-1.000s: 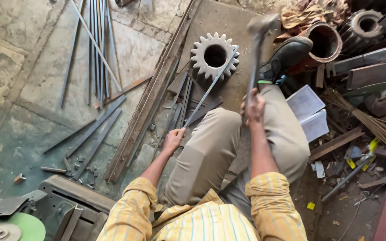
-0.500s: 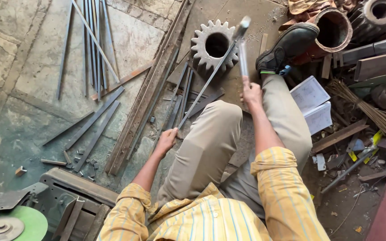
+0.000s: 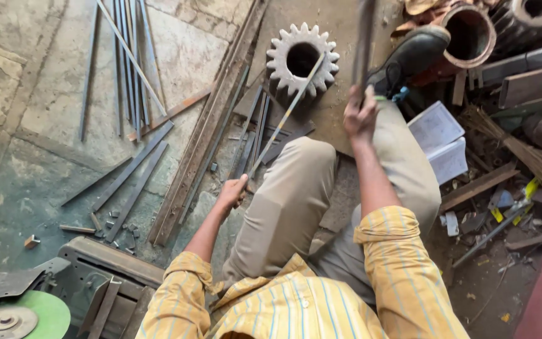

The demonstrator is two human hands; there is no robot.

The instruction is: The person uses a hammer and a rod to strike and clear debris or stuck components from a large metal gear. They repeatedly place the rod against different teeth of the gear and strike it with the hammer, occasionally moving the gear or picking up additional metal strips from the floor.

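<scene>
Thin rod (image 3: 283, 119) — slanting across toothed gear (image 3: 302, 59).

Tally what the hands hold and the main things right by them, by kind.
Hands: 2 (left hand, right hand)
Thin rod in left hand: 1
Hammer handle, blurred, in right hand: 1
Gear: 1
Shoe: 1
Open booklet: 1
Total: 7

Yellow striped sleeves (image 3: 396, 263), khaki trousers (image 3: 290, 207), green disc (image 3: 48, 311).

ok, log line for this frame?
left hand: holds rod across gear | right hand: hammer handle raised, blurred | seated on floor
</scene>
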